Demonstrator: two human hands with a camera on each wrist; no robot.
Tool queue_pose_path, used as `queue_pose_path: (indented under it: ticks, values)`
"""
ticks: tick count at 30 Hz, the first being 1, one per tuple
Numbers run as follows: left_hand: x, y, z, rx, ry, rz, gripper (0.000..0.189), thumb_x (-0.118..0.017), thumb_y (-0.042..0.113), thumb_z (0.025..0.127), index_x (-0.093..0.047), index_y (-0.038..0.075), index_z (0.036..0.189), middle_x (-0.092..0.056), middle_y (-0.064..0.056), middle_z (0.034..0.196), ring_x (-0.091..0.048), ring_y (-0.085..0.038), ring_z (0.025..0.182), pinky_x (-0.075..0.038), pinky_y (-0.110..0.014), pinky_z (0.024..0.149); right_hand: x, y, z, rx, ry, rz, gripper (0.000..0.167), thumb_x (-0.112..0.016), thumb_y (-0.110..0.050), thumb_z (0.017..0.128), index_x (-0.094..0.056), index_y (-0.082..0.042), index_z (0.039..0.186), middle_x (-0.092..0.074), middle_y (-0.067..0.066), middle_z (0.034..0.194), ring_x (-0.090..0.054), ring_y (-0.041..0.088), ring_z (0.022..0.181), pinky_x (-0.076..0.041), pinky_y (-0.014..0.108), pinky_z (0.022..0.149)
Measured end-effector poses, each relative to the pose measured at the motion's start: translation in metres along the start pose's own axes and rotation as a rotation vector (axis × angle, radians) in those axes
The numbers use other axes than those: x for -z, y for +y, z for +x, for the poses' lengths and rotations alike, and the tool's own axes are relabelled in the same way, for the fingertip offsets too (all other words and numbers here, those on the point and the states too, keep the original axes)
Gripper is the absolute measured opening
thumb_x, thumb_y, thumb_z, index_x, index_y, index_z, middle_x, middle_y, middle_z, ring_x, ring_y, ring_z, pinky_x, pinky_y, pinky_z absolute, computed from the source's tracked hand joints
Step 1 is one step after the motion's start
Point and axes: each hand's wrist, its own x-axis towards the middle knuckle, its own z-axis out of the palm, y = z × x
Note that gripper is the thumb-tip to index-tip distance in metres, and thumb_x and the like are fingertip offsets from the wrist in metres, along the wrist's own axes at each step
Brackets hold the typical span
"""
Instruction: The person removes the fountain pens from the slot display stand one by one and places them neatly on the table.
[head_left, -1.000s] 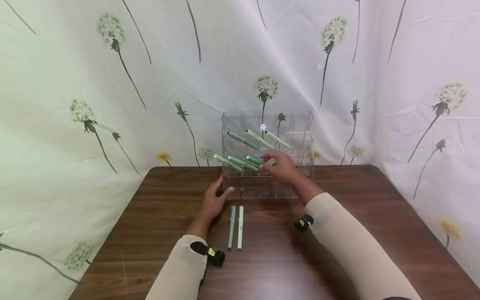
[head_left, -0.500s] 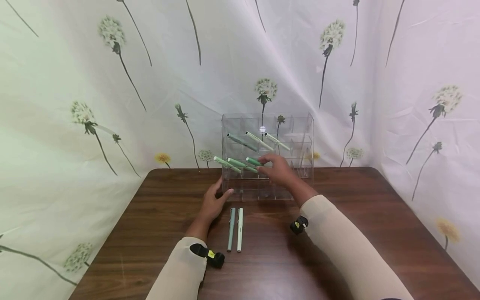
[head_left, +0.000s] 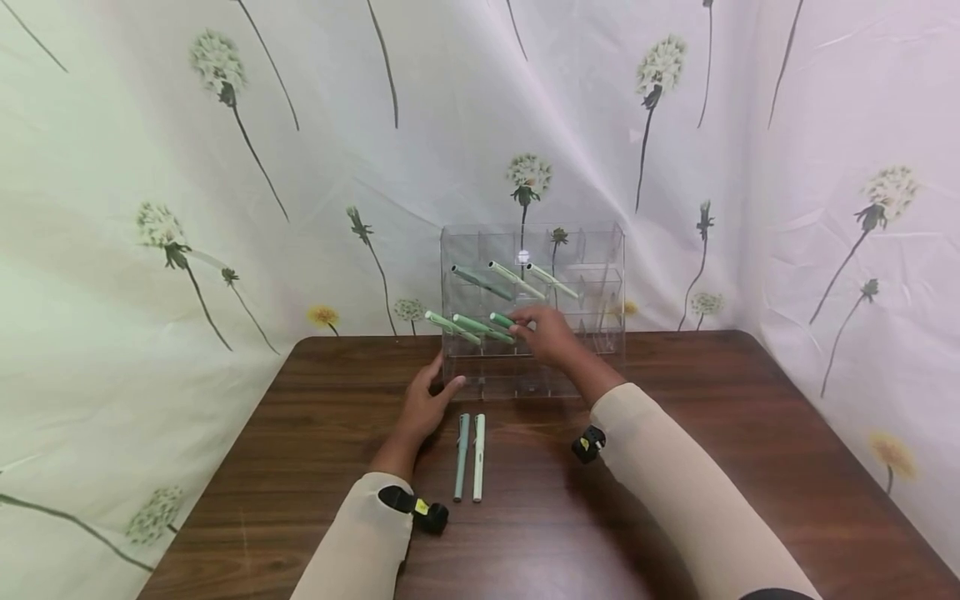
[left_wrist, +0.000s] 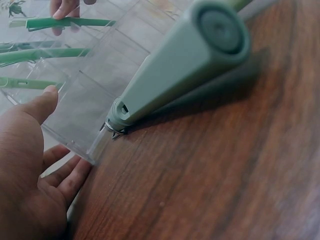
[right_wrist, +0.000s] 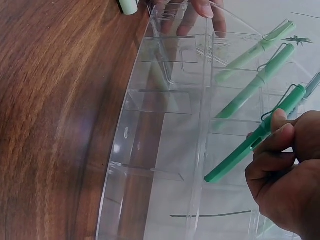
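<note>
A clear acrylic organizer [head_left: 495, 354] with stepped rows of compartments stands on the table. My right hand [head_left: 551, 337] pinches a dark green pen [right_wrist: 250, 142] between thumb and fingers, its lower end inside a compartment of the lower pen row. Left of it in that row lean a light green pen [head_left: 452, 327] and a mid-green pen [head_left: 482, 327]. At the organizer's lower left corner rests my left hand [head_left: 426, 404], thumb extended at the front and fingers along the side. Two more pens lie in front of it, one grey-green [head_left: 461, 458] and one pale mint [head_left: 479, 458].
Higher in the organizer lean a dark grey-green pen [head_left: 480, 282] and two pale green pens, one [head_left: 517, 281] beside the other [head_left: 552, 281]. A flower-print cloth [head_left: 337, 125] hangs behind the brown wooden table [head_left: 315, 433].
The right hand has shifted slightly left and closer round the dark green pen, covering more of it. My left hand and the other pens stay where they were.
</note>
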Motion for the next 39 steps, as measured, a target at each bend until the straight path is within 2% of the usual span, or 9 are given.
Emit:
queue_pose_path:
  ticks: [3,6,9,13,16,23,28,32,39]
  values:
    - [0.000,-0.001,0.000,-0.004,0.002,-0.008,0.077,-0.072,0.031,0.108,-0.032,0.023,0.174,-0.052,-0.025,0.160,-0.050,-0.044,0.150,-0.040,-0.063,0.125,-0.003,-0.001,0.001,-0.006,0.013,-0.008,0.033,-0.063,-0.018,0.112,-0.073,-0.006,0.141,-0.071,0.017,0.137,-0.069,0.035,0.127,-0.057,0.051,0.104]
    - [0.000,-0.001,0.000,-0.005,0.004,-0.005,0.077,-0.072,0.032,0.108,-0.033,0.023,0.174,-0.052,-0.025,0.160,-0.050,-0.044,0.150,-0.040,-0.064,0.125,-0.004,-0.002,0.001,-0.009,0.026,-0.023,0.033,-0.063,-0.019,0.112,-0.074,-0.007,0.140,-0.074,0.015,0.132,-0.071,0.034,0.123,-0.058,0.051,0.102]
    - [0.000,-0.002,0.000,0.005,0.003,0.003,0.077,-0.073,0.035,0.108,-0.033,0.025,0.173,-0.050,-0.024,0.162,-0.048,-0.043,0.153,-0.038,-0.064,0.127,-0.004,0.000,0.001,0.011,0.032,-0.054,0.030,-0.060,-0.018,0.113,-0.074,-0.007,0.137,-0.075,0.015,0.127,-0.071,0.032,0.116,-0.058,0.048,0.095]
    - [0.000,0.000,0.000,0.017,0.001,0.008,0.077,-0.073,0.037,0.107,-0.034,0.028,0.173,-0.048,-0.023,0.165,-0.045,-0.043,0.155,-0.036,-0.064,0.128,-0.002,0.001,0.002,0.052,0.029,-0.094,0.024,-0.055,-0.014,0.115,-0.072,-0.004,0.127,-0.074,0.016,0.120,-0.066,0.028,0.097,-0.052,0.043,0.082]
    - [0.001,0.001,0.000,0.013,0.004,0.005,0.077,-0.073,0.035,0.107,-0.034,0.027,0.173,-0.049,-0.023,0.164,-0.046,-0.043,0.154,-0.037,-0.064,0.127,-0.002,0.001,0.003,0.039,0.011,-0.081,0.023,-0.050,-0.010,0.116,-0.067,-0.002,0.128,-0.071,0.017,0.121,-0.060,0.027,0.093,-0.048,0.040,0.079]
    - [0.000,0.000,0.000,0.018,0.007,0.014,0.077,-0.073,0.034,0.107,-0.034,0.026,0.173,-0.050,-0.023,0.163,-0.047,-0.043,0.153,-0.037,-0.064,0.127,-0.005,0.005,0.002,-0.024,0.008,-0.019,0.028,-0.042,-0.009,0.117,-0.056,-0.004,0.140,-0.069,0.015,0.139,-0.066,0.028,0.109,-0.051,0.035,0.076]
    - [0.001,0.001,-0.001,0.028,0.003,0.006,0.078,-0.073,0.034,0.108,-0.033,0.025,0.174,-0.047,-0.024,0.166,-0.044,-0.044,0.156,-0.035,-0.064,0.128,-0.007,0.006,0.001,0.002,0.015,-0.027,0.022,-0.045,-0.008,0.117,-0.055,-0.006,0.136,-0.069,0.017,0.137,-0.066,0.031,0.106,-0.049,0.036,0.075]
    - [0.001,0.001,-0.001,0.042,0.001,0.009,0.079,-0.073,0.034,0.108,-0.032,0.026,0.174,-0.045,-0.023,0.167,-0.043,-0.044,0.157,-0.034,-0.064,0.129,-0.008,0.005,-0.001,0.012,0.036,-0.043,0.022,-0.047,-0.008,0.116,-0.056,-0.007,0.136,-0.070,0.017,0.136,-0.069,0.032,0.116,-0.051,0.039,0.080]
    - [0.001,0.000,-0.001,0.039,-0.003,0.008,0.078,-0.072,0.036,0.108,-0.031,0.027,0.174,-0.048,-0.023,0.165,-0.045,-0.043,0.155,-0.036,-0.063,0.128,-0.011,0.003,-0.003,0.031,0.098,-0.057,0.027,-0.053,-0.010,0.115,-0.054,-0.011,0.141,-0.071,0.017,0.133,-0.071,0.035,0.117,-0.058,0.047,0.089]
